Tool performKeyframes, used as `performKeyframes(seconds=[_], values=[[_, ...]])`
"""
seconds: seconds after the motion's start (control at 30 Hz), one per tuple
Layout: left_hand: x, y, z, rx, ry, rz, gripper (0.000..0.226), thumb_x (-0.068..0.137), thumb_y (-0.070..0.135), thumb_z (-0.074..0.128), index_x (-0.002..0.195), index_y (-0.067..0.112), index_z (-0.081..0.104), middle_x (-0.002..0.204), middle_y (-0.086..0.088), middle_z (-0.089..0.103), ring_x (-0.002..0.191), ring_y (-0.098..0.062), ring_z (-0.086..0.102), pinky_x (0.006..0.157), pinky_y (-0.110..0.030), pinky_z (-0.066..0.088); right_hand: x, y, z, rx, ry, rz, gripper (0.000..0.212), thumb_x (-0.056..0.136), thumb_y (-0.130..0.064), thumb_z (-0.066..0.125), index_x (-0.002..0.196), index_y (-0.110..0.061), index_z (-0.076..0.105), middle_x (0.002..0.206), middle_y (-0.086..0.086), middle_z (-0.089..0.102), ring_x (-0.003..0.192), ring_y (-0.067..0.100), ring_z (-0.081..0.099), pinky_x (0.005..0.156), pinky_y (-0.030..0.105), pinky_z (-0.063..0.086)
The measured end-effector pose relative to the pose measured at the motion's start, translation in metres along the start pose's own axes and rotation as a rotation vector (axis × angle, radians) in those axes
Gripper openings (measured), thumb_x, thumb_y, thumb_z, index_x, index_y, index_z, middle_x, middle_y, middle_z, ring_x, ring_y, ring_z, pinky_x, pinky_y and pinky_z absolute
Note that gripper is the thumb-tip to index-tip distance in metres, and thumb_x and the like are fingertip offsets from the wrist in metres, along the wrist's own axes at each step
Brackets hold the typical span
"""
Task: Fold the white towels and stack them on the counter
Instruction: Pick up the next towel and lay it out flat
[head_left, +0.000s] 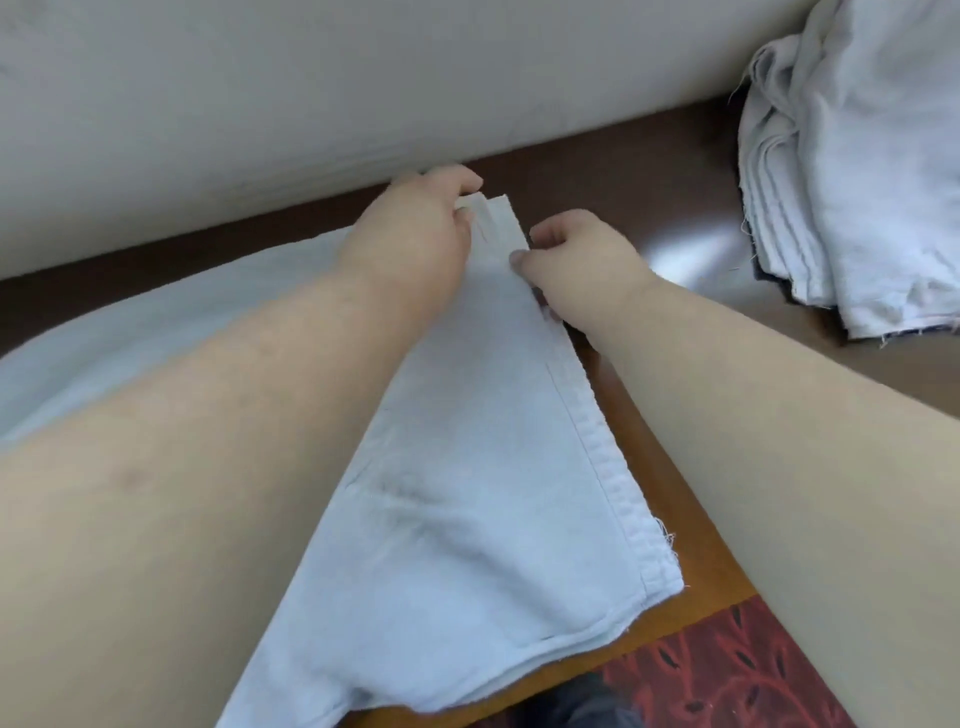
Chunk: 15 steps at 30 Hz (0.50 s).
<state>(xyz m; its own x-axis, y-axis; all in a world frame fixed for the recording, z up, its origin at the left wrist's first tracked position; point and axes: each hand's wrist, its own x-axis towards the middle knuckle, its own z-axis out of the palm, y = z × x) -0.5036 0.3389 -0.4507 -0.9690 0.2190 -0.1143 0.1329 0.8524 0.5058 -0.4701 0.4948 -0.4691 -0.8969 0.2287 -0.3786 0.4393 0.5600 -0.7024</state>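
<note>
A white towel (483, 467) lies spread across the brown wooden counter (670, 493), doubled over with its hemmed edge running along the right side. My left hand (410, 234) pinches the towel's far corner against the counter. My right hand (576, 249) grips the same far edge just to the right, fingers curled on the hem. Both forearms cross over the towel and hide much of its left part. A heap of other white towels (857, 171) sits at the far right of the counter.
A pale wall (311, 93) runs along the back of the counter. The counter's near edge drops to a red patterned carpet (717, 670). A dark shoe (587, 701) shows at the bottom.
</note>
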Motion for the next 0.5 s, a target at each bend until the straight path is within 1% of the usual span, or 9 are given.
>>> performKeyframes(seconds=[0.03,0.07,0.13,0.2,0.27,0.33,0.4,0.47,0.5], values=[[0.019,0.001,0.000,0.115,-0.113,-0.007,0.037,0.101,0.027,0.044,0.138,0.029,0.050,0.129,-0.006,0.058,0.115,-0.027,0.056,0.089,-0.032,0.043,-0.013,0.009,-0.003,-0.013,-0.019,0.020,0.024,0.084,-0.038,0.066,0.104,-0.025,0.062,0.092,-0.003,0.072,0.071,0.014,0.069,0.060,0.030,0.057],[0.031,0.002,0.003,0.208,-0.200,-0.011,0.040,0.101,0.025,0.046,0.141,0.026,0.048,0.136,-0.010,0.055,0.120,-0.031,0.054,0.095,-0.034,0.043,-0.026,0.018,-0.004,-0.027,-0.032,0.045,0.024,0.084,-0.042,0.066,0.104,-0.028,0.061,0.092,-0.008,0.070,0.068,0.009,0.067,0.052,0.024,0.052],[0.045,0.003,0.009,0.310,-0.251,0.001,0.037,0.100,0.025,0.049,0.138,0.022,0.052,0.134,-0.010,0.057,0.118,-0.033,0.054,0.096,-0.036,0.044,-0.052,0.033,-0.005,-0.058,-0.060,0.096,0.027,0.085,-0.047,0.067,0.106,-0.035,0.057,0.093,-0.018,0.064,0.064,0.001,0.062,0.041,0.014,0.042],[0.051,0.004,0.013,0.270,-0.218,-0.013,0.030,0.100,0.031,0.050,0.128,0.022,0.058,0.125,-0.008,0.062,0.112,-0.032,0.057,0.091,-0.036,0.045,-0.070,0.044,-0.006,-0.117,-0.092,0.099,0.023,0.086,-0.048,0.067,0.102,-0.036,0.056,0.089,-0.018,0.060,0.064,0.001,0.060,0.041,0.017,0.041],[0.053,0.002,0.017,0.207,-0.171,-0.013,0.023,0.099,0.035,0.052,0.117,0.024,0.062,0.115,-0.005,0.066,0.104,-0.029,0.060,0.087,-0.036,0.047,-0.081,0.052,-0.006,-0.190,-0.123,0.082,0.018,0.088,-0.046,0.065,0.095,-0.031,0.058,0.084,-0.014,0.061,0.066,0.004,0.060,0.049,0.023,0.042],[0.053,0.000,0.018,0.130,-0.072,0.015,0.018,0.097,0.036,0.054,0.108,0.027,0.063,0.105,-0.001,0.068,0.097,-0.024,0.062,0.083,-0.034,0.050,-0.085,0.055,-0.006,-0.212,-0.132,0.066,0.016,0.091,-0.042,0.061,0.088,-0.026,0.060,0.076,-0.008,0.063,0.065,0.012,0.061,0.052,0.025,0.043],[0.054,-0.001,0.019,0.036,0.043,0.044,0.014,0.093,0.039,0.056,0.100,0.030,0.064,0.092,0.007,0.067,0.085,-0.016,0.062,0.073,-0.027,0.047,-0.083,0.054,-0.008,-0.219,-0.135,0.065,0.015,0.092,-0.037,0.058,0.086,-0.024,0.059,0.072,-0.006,0.061,0.063,0.015,0.060,0.051,0.026,0.042],[0.055,0.002,0.017,-0.044,0.110,0.037,0.012,0.089,0.041,0.058,0.094,0.033,0.064,0.076,0.015,0.061,0.068,-0.002,0.056,0.058,-0.020,0.040,-0.080,0.052,-0.011,-0.233,-0.147,0.069,0.013,0.092,-0.035,0.055,0.084,-0.024,0.055,0.073,-0.006,0.059,0.060,0.014,0.056,0.050,0.026,0.039],[0.056,0.005,0.017,-0.077,0.128,0.033,0.011,0.087,0.043,0.059,0.092,0.034,0.064,0.072,0.017,0.058,0.063,0.001,0.053,0.055,-0.018,0.038,-0.079,0.052,-0.013,-0.243,-0.155,0.068,0.013,0.092,-0.033,0.054,0.083,-0.025,0.052,0.074,-0.005,0.058,0.058,0.013,0.054,0.048,0.025,0.037]])
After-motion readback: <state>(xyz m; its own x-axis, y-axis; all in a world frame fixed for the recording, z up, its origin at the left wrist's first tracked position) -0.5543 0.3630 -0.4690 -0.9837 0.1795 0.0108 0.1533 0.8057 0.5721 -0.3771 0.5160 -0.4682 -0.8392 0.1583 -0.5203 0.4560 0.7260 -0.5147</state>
